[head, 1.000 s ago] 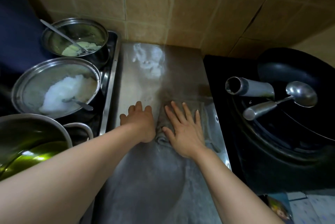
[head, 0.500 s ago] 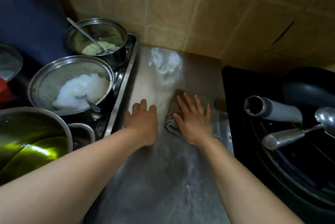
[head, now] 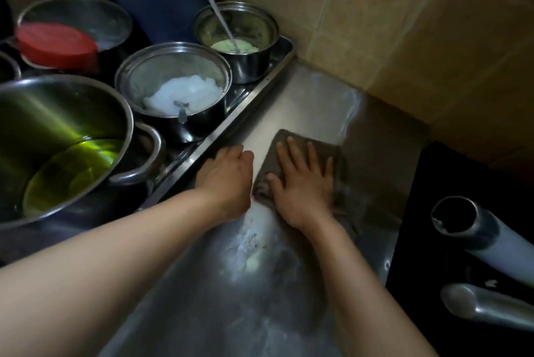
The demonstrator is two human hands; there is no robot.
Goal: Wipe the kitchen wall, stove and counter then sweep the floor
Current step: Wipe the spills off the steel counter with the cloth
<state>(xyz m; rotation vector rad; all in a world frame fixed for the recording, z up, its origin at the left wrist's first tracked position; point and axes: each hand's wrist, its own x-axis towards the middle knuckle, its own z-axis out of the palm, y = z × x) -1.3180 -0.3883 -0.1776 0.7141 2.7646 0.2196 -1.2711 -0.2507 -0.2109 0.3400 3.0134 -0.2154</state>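
A grey-brown cloth (head: 300,142) lies flat on the steel counter (head: 219,293). My right hand (head: 300,183) presses on it with fingers spread, palm down. My left hand (head: 225,180) rests beside it on the bare counter, fingers curled against the tray edge, holding nothing. White residue (head: 248,238) streaks the counter just below my hands, and a faint smear (head: 348,105) remains near the tan tiled wall (head: 375,24). The black stove (head: 450,212) lies at the right.
A steel tray (head: 260,87) at the left holds a pot of white stuff (head: 173,87) with a spoon, a small pot of green paste (head: 235,38), a big pot of yellow oil (head: 57,148) and a red lid (head: 55,44). Two metal handles (head: 476,241) jut over the stove.
The view has swung left and closer. My right hand has pushed the cloth toward the wall over the white patch, which is now mostly a faint smear. My left hand stays beside it.
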